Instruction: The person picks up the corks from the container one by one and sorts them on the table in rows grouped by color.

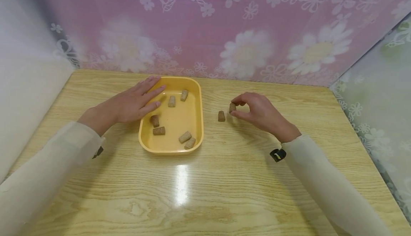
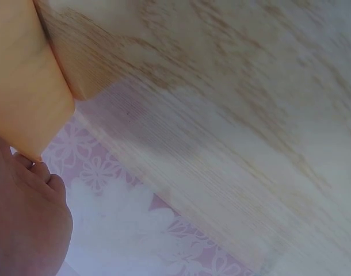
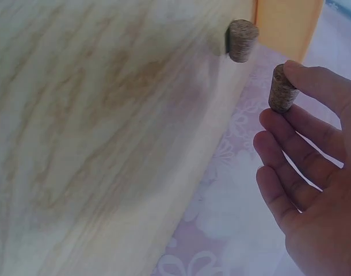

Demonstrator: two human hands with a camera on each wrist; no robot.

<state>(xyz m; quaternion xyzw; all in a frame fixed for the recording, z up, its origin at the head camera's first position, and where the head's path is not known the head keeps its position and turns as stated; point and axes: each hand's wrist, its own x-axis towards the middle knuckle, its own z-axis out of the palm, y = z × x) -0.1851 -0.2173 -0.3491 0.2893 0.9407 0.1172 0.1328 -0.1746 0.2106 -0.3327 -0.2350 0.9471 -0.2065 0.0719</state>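
Between thumb and fingertips my right hand pinches a dark brown cork stopper; the right wrist view shows this cork tapering toward its lower end. Just left of it, a second dark cork stands upright on the table, outside the yellow tray. My left hand lies across the tray's left rim with its fingers extended. Inside the tray are several corks: pale ones at the back, dark ones at the left, and pale ones at the front right.
A wood-grain table carries everything. Behind its far edge hangs a pink flowered cloth. A pale flowered cloth borders the right side, and a white surface borders the left.
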